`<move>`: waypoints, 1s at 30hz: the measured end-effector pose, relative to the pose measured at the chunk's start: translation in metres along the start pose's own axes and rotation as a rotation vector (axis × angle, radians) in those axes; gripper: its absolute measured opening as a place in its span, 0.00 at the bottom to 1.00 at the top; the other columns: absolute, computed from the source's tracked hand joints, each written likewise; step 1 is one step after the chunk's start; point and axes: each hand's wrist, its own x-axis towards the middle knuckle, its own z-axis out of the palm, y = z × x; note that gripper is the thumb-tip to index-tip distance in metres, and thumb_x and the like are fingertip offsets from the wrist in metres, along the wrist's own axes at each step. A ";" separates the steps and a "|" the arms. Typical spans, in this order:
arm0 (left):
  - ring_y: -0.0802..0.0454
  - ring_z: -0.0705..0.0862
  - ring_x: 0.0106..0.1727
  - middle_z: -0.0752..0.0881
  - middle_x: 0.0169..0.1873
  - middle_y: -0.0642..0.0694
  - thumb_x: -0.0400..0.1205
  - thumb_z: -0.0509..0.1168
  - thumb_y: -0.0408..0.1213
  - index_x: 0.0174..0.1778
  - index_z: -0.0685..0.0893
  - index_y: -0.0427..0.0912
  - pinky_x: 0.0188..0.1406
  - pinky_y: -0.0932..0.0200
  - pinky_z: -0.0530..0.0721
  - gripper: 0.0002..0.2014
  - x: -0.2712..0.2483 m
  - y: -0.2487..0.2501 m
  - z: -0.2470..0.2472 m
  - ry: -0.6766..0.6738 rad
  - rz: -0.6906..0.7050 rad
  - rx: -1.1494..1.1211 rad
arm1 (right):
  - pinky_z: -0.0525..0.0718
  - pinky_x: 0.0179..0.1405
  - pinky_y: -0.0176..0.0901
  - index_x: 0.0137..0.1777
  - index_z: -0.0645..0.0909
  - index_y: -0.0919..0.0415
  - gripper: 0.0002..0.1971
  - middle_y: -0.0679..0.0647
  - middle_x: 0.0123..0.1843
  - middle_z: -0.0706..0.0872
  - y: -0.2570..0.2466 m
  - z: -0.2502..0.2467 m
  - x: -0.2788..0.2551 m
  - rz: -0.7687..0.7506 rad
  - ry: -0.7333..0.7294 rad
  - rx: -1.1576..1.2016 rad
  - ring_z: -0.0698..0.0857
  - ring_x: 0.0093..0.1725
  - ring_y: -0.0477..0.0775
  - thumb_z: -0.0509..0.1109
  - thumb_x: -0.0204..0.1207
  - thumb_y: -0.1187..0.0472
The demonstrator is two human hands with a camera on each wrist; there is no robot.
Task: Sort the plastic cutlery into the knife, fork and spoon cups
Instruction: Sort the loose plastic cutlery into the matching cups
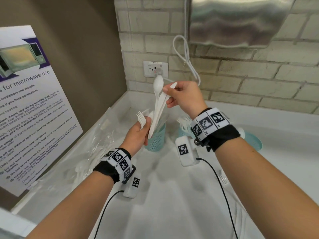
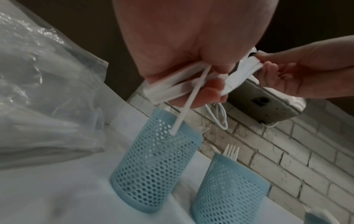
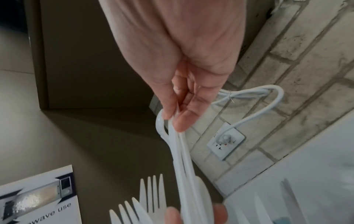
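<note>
My left hand (image 1: 144, 125) grips a bundle of white plastic cutlery, with fork tines (image 1: 140, 118) sticking up beside the thumb. My right hand (image 1: 167, 96) pinches a spoon (image 1: 158, 85) and a knife (image 1: 164, 99) near their tops; their handles run down into my left hand's bundle, above the left teal mesh cup (image 1: 156, 141). The middle cup (image 1: 182, 132) holds forks. A third cup (image 1: 253, 141) shows partly behind my right wrist. In the left wrist view the handles (image 2: 172, 87) cross over the left cup (image 2: 153, 166). The right wrist view shows the pinched spoon and knife (image 3: 180, 151) beside the forks (image 3: 151, 194).
A clear plastic bag (image 1: 82, 152) with more white cutlery lies on the white counter (image 1: 172, 204) at the left. A microwave poster (image 1: 34, 109) leans on the left wall. A socket (image 1: 155, 69), a looped cable (image 1: 186, 61) and a steel dispenser (image 1: 241, 21) are on the brick wall. A loose fork (image 1: 223, 178) lies at the right.
</note>
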 end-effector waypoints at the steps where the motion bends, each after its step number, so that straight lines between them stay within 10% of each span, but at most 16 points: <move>1: 0.53 0.76 0.26 0.79 0.24 0.49 0.85 0.51 0.56 0.57 0.81 0.44 0.25 0.65 0.77 0.21 0.000 -0.001 -0.001 -0.017 -0.010 0.014 | 0.89 0.30 0.40 0.51 0.85 0.68 0.06 0.59 0.34 0.85 0.002 0.001 0.000 0.012 -0.016 -0.014 0.82 0.25 0.49 0.70 0.77 0.67; 13: 0.66 0.72 0.20 0.77 0.20 0.61 0.87 0.58 0.41 0.55 0.77 0.44 0.23 0.69 0.70 0.07 0.007 0.018 0.004 0.040 0.096 -0.170 | 0.87 0.27 0.37 0.45 0.85 0.66 0.03 0.64 0.33 0.86 0.042 0.025 -0.018 0.140 -0.161 -0.115 0.84 0.25 0.53 0.72 0.76 0.66; 21: 0.65 0.79 0.39 0.82 0.48 0.49 0.86 0.58 0.44 0.66 0.72 0.46 0.39 0.67 0.74 0.14 0.013 0.006 -0.019 0.263 0.095 -0.078 | 0.87 0.28 0.36 0.46 0.85 0.63 0.04 0.53 0.30 0.84 -0.004 -0.005 0.001 -0.077 0.157 -0.149 0.82 0.23 0.43 0.70 0.78 0.64; 27: 0.60 0.80 0.26 0.78 0.37 0.53 0.86 0.57 0.42 0.65 0.70 0.48 0.31 0.70 0.76 0.12 0.010 0.004 -0.013 0.157 0.133 -0.154 | 0.88 0.47 0.61 0.43 0.85 0.59 0.03 0.56 0.33 0.85 0.033 0.022 0.007 -0.056 0.138 -0.320 0.88 0.38 0.65 0.70 0.75 0.65; 30: 0.60 0.74 0.23 0.75 0.37 0.50 0.87 0.57 0.39 0.57 0.70 0.57 0.28 0.65 0.76 0.07 0.009 0.005 -0.007 0.112 0.164 -0.171 | 0.85 0.56 0.54 0.52 0.85 0.59 0.11 0.51 0.43 0.84 0.054 0.026 0.003 0.009 0.141 -0.321 0.85 0.45 0.56 0.74 0.73 0.56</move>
